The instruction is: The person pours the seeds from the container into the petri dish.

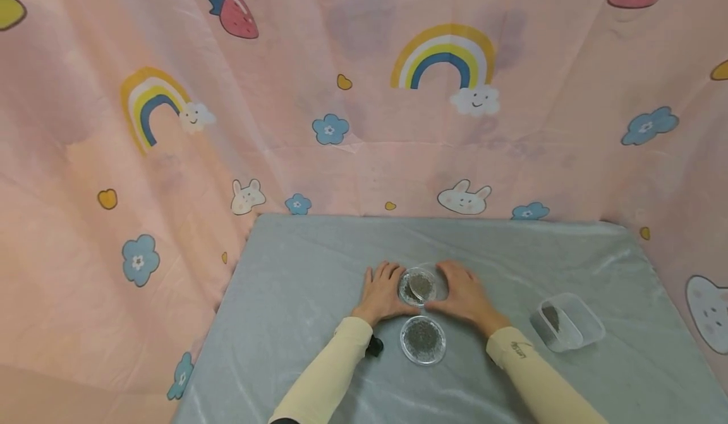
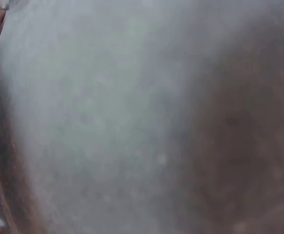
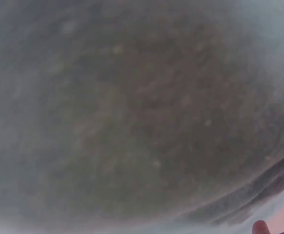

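Observation:
My two hands stand on either side of a round clear dish [image 1: 406,294] with dark, grainy, soil-like matter inside. A pale curved edge shows across its contents; what it is I cannot tell. The left hand [image 1: 382,294] lies along the dish's left side, fingers extended away from me, thumb by its near rim. My right hand [image 1: 463,296] forms a wide curve at the right, thumb near the rim, with a gap between palm and dish. Closer to me sits a second round dish [image 1: 423,340] of the same dark matter. Both wrist views are mostly blurred close-ups.
To the right stands a clear rectangular box [image 1: 588,326] with a divider and some dark matter in its left part. A small black object [image 1: 374,347] shows by the left wrist. Grey cloth [image 1: 307,272] covers the table; a patterned pink curtain [image 1: 364,171] hangs behind.

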